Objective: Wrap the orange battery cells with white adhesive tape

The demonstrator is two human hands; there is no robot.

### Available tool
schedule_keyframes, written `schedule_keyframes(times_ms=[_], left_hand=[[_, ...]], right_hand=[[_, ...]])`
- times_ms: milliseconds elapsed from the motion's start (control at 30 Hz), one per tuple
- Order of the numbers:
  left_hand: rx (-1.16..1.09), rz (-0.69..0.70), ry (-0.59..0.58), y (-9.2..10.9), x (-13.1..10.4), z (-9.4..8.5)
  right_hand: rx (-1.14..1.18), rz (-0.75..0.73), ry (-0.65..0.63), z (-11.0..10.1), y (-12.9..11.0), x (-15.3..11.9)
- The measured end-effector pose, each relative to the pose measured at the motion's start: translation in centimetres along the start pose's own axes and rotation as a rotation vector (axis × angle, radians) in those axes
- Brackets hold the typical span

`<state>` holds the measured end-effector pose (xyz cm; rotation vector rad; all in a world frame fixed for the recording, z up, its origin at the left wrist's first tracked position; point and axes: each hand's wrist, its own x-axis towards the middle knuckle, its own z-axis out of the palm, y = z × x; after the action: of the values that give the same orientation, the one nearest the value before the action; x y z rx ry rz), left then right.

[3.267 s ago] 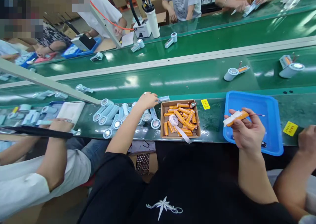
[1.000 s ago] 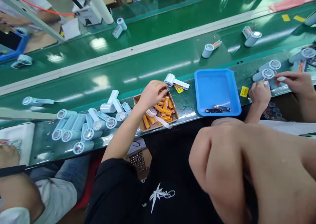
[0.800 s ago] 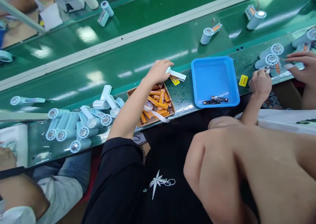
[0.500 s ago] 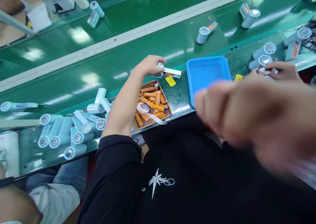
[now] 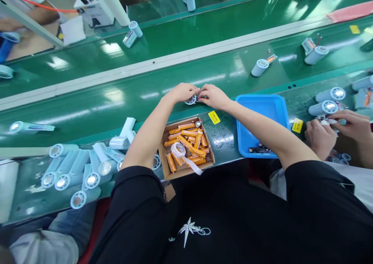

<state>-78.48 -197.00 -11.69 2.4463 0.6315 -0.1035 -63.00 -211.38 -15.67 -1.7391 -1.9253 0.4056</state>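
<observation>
In the head view, the left hand (image 5: 182,92) curls over a round-ended light-blue part (image 5: 190,99) at the far edge of the tabletop (image 5: 224,139), beyond the cardboard box (image 5: 211,157). The right hand (image 5: 213,96) meets it there, fingertips pinched together at the part's side; whether they grip something small cannot be told. The box holds orange cylinders (image 5: 171,163) and a roll of white tape (image 5: 178,150), its loose end over the near rim. A yellow label (image 5: 214,117) lies between the box and the blue tray (image 5: 243,134), which holds dark pieces (image 5: 259,150).
</observation>
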Motion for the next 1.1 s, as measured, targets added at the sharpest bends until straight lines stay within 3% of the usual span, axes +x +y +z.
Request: schedule_keyframes(times_ms=[100,233,300,400,567,667,800,967,1033,1100], left_hand=[[0.024,0.136,-0.054,0.2,-0.6,0.4],[0.049,0.128,-0.046,0.5,-0.6,0.6],[0.038,0.093,-0.009,0.6,-0.2,0.7],[0.011,0.045,0.039,0.7,0.4,1.1],[-0.034,0.005,0.096,0.9,1.2,1.7],[-0.028,-0.051,0.108,1.2,1.6,2.1],[-0.014,-0.088,0.104,1.7,2.2,2.6],[-0.059,-0.086,0.129,1.9,2.6,3.2],[-0.069,-0.083,0.131,2.0,2.8,3.4],[-0.055,-0.084,0.127,2.0,3.0,3.6]], right_hand=[[0.178,0.103,0.132,0.7,-0.2,1.1],[0.584,0.26,0.171,0.4,-0.4,1.9],[0.676,0.286,0.223,-0.4,0.0,1.4],[0.454,0.292,0.318,-1.7,1.1,0.2],[-0.022,0.088,0.024,-0.8,1.5,-0.5],[-0.111,0.111,0.088,0.9,1.0,-0.2],[-0.032,0.109,0.187,2.0,1.6,-0.1],[0.224,0.235,0.375,1.0,3.9,-0.7],[0.307,0.272,0.335,0.2,4.5,-1.0],[0.286,0.227,0.212,-0.8,4.6,-1.3]])
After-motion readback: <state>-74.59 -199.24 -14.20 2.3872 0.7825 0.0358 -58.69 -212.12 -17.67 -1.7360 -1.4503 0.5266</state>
